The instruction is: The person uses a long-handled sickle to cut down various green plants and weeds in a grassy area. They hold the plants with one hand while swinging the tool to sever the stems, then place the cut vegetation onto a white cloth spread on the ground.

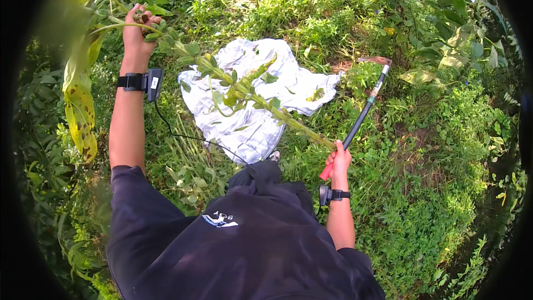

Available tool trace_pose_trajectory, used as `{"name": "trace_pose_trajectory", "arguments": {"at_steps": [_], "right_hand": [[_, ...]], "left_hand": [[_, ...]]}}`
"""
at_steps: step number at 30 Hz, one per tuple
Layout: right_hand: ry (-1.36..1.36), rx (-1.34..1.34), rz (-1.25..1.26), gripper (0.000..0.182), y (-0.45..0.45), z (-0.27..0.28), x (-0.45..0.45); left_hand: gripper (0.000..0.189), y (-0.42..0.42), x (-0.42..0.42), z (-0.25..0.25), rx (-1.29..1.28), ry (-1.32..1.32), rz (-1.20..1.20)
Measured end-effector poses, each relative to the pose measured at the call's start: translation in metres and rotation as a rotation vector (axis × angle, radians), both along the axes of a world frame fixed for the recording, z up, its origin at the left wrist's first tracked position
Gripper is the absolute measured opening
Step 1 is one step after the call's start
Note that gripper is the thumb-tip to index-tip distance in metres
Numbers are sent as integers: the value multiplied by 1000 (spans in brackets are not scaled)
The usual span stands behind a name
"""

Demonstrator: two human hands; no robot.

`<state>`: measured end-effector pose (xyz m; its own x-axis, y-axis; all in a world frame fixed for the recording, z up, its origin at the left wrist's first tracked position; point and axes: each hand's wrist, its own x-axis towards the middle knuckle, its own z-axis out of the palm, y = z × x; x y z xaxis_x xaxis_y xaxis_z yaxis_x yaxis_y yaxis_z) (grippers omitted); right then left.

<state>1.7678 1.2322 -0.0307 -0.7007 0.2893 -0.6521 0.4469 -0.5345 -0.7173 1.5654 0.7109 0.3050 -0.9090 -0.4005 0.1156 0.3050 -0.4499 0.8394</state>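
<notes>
A long green plant stalk with pods, likely sesame [241, 90], slants across the view above a white cloth sheet [250, 112] on the ground. Raised at the upper left, my left hand [141, 29] is closed around the leafy upper part of the stalk, with some brown, withered bits at the fingers. Yellow, brown-spotted leaves [79, 108] hang beside that forearm. My right hand [339, 160] grips a sickle [362, 116] by its red-ended dark handle, and the stalk's lower end meets this hand. The sickle's rusty curved blade points up and away. Loose leaves lie on the cloth.
Low green weeds [325, 33] surround the cloth. Tall leafy plants [462, 41] stand at the upper right, and darker foliage [41, 133] at the left. Bare soil [416, 150] shows at the right. A black cable [187, 136] runs from the left wrist device towards my waist.
</notes>
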Motion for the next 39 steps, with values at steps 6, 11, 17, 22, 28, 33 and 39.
{"name": "trace_pose_trajectory", "arguments": {"at_steps": [6, 11, 17, 22, 28, 33, 39], "right_hand": [[289, 130, -333, 12, 63, 69, -16], [635, 299, -418, 7, 124, 189, -43], [956, 405, -244, 5, 93, 356, -117], [1040, 585, 15, 7, -4, 443, -200], [1099, 773, 309, 20, -170, 438, -327], [1107, 989, 571, 20, -244, 409, -406], [1322, 1067, 737, 21, -329, 449, -456]], "left_hand": [[20, 19, -75, -80, 208, -93, -53], [23, 47, -134, -174, 562, -182, -86], [20, 43, -188, -324, 850, -239, -188], [39, 81, -182, -414, -382, -289, -7], [70, 49, -175, -561, 998, -547, -281], [45, 76, -115, -547, 1271, -737, -33], [22, 3, -20, -634, 862, -919, 153]]}}
